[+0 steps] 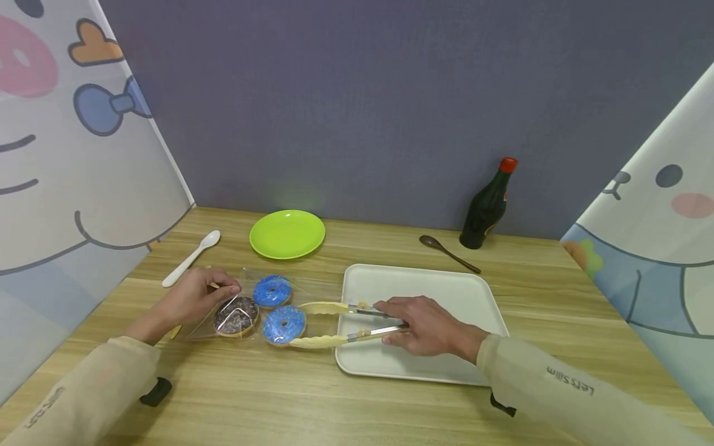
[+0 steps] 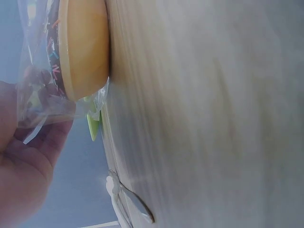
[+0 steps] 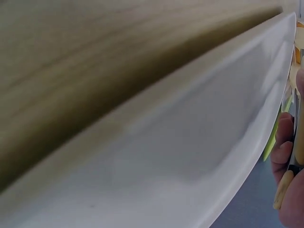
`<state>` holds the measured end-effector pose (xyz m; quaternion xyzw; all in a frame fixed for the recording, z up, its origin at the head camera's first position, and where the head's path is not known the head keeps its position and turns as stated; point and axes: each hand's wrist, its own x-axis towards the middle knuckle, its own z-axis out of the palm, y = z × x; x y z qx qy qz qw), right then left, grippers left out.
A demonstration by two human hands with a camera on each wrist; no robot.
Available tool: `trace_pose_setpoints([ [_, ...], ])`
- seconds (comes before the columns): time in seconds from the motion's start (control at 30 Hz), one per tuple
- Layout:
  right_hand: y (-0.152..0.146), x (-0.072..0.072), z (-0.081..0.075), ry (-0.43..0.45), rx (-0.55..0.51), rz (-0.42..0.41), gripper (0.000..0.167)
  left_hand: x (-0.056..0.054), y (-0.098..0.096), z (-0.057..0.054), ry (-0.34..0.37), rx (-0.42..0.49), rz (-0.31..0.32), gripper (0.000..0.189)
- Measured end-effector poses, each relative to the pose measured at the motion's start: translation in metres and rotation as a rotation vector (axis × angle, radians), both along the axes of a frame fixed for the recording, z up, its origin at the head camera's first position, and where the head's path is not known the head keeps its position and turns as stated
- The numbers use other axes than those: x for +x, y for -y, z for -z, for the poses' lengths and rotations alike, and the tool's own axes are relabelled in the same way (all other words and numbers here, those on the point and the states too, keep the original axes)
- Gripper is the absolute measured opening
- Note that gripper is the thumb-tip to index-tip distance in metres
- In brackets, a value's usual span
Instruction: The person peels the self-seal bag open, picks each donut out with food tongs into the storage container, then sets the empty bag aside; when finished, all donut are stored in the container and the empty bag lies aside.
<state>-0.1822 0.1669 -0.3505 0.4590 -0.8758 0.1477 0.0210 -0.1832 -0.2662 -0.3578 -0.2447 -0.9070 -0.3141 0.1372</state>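
Observation:
My left hand (image 1: pixel 195 296) pinches the edge of a clear plastic bag (image 2: pixel 35 107) at the left. Inside the bag lies a donut with dark icing and sprinkles (image 1: pixel 237 317). Two blue-iced donuts, a far one (image 1: pixel 272 291) and a near one (image 1: pixel 284 325), sit just right of it; clear film shows around them, but I cannot tell whether both are inside. With its fingers round the metal arms, my right hand (image 1: pixel 422 324) holds tongs (image 1: pixel 320 342) with pale yellow heads. Their tips stand spread on either side of the near blue donut.
Beneath the right hand lies a white tray (image 1: pixel 457 291). A green plate (image 1: pixel 287 234) and a white spoon (image 1: pixel 192 257) are at the back left. Toward the back right, a dark spoon (image 1: pixel 449 254) lies near a dark bottle (image 1: pixel 485 207). Something yellow (image 1: pixel 175 332) shows partly under the left hand.

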Motion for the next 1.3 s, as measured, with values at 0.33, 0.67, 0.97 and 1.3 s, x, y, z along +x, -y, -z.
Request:
trace_pose_setpoints([
  [0.33, -0.015, 0.007, 0.008, -0.064, -0.089, 0.008, 0.053, 0.0, -0.001, 0.0, -0.032, -0.002, 0.011, 0.008],
  [0.67, -0.034, 0.014, 0.011, -0.089, -0.132, 0.054, 0.054, 0.0, 0.0, 0.001, -0.074, 0.009, 0.021, 0.007],
  [0.97, -0.057, 0.021, 0.013, -0.126, -0.178, 0.088, 0.053, 0.002, 0.001, 0.001, -0.069, 0.001, 0.002, 0.007],
  [1.3, -0.086, 0.027, 0.018, -0.197, -0.228, 0.125, 0.054, 0.003, 0.004, 0.003, -0.077, 0.002, -0.026, 0.01],
])
